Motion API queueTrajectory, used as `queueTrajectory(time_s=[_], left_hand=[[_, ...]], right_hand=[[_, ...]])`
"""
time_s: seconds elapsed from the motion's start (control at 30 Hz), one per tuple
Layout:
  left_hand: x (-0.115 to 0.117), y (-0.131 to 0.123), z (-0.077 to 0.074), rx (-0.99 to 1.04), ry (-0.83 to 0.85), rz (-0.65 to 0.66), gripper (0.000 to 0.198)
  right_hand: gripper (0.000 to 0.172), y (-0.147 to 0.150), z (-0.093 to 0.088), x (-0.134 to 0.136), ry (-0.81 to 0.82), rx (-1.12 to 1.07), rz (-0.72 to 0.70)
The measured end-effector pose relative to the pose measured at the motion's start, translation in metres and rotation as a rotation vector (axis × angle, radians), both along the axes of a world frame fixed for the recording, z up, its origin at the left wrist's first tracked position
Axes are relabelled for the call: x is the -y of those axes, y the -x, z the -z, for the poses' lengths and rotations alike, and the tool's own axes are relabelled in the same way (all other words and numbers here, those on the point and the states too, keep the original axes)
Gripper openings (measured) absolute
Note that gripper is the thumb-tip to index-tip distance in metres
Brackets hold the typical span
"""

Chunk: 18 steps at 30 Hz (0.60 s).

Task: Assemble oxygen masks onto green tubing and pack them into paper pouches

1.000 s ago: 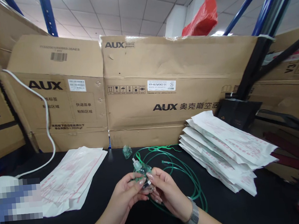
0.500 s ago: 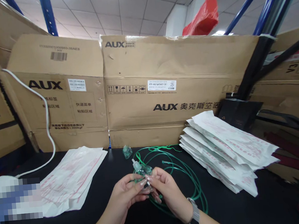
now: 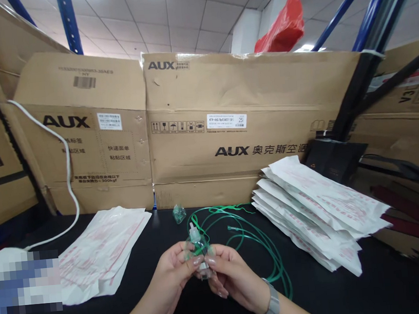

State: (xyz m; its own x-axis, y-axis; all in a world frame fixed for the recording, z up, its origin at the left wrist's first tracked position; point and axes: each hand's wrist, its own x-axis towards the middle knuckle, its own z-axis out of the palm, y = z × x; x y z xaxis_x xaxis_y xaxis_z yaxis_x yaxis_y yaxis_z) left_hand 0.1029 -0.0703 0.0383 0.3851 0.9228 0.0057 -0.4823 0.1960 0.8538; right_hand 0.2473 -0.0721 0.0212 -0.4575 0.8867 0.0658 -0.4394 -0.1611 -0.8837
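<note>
Between my two hands is a clear green-tinted oxygen mask [image 3: 201,245] with a whitish nozzle at its far end. My left hand [image 3: 180,266] pinches its left side between thumb and fingers. My right hand [image 3: 228,267], with a watch on the wrist, grips the right side, and both thumbs meet near the middle. Part of the mask is hidden behind my fingers. Coiled green tubing [image 3: 272,249] lies on the black table just beyond and to the right. A small crumpled green clear piece [image 3: 179,213] rests behind the mask.
White pouches with red print [image 3: 104,254] lie at the left, beside a white cable [image 3: 72,188]. A taller stack of such pouches [image 3: 313,211] stands at the right. Cardboard panels [image 3: 202,162] wall off the back, and a black bag [image 3: 336,158] stands at the back right.
The mask has turned more upright in my hands, its nozzle now pointing away from me and a whitish lower part showing below my thumbs. My fingers have shifted slightly around it.
</note>
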Motion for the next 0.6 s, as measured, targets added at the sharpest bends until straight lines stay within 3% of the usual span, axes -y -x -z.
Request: queueTrajectory(time_s=[0.23,0.37,0.6], left_hand=[[-0.0034,-0.0025,0.0065,0.009,0.053,0.033,0.022],[-0.0046,-0.0001,0.0062,0.013,0.086,0.107,0.033],[-0.0040,0.0033,0.0046,-0.042,0.080,0.146,0.035]], right_hand=[[0.017,-0.0054,-0.0020,-0.0039,0.084,-0.118,0.040],[0.015,-0.0080,-0.0036,-0.0061,0.142,-0.194,0.079],[0.023,-0.0093,-0.0056,-0.0043,0.092,-0.125,0.076]])
